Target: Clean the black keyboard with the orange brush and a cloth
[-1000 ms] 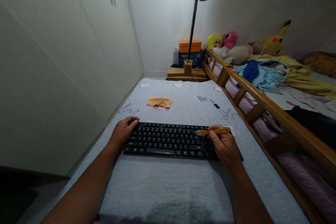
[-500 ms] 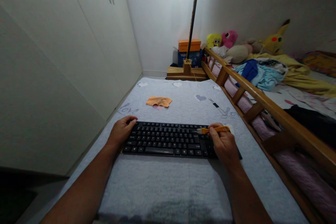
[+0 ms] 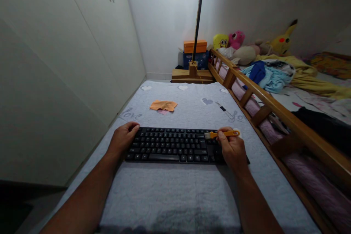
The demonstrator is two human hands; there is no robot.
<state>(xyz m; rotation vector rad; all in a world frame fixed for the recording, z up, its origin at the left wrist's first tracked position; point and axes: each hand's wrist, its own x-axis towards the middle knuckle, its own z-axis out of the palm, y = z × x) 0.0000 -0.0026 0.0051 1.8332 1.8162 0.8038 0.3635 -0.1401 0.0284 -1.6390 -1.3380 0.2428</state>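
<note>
A black keyboard [image 3: 170, 145] lies flat on the pale blue cloth in front of me. My left hand [image 3: 124, 137] grips its left end, thumb on the upper left corner. Over the keyboard's right part, my right hand [image 3: 232, 148] pinches a small brush [image 3: 226, 134] with an orange handle and pale bristles. The bristles point left and rest at the keys near the upper right. My right hand hides much of the number pad.
Beyond the keyboard lie an orange cloth [image 3: 163, 105] and a thin tweezer-like tool [image 3: 224, 109]. A wooden bed rail [image 3: 263, 95] runs along the right side, a white cabinet [image 3: 74, 62] along the left. A pole on a wooden base [image 3: 178, 75] stands at the back.
The brush has shifted very slightly over the upper right keys, still in my right hand. My left hand keeps its hold; the whole view has moved a little.
</note>
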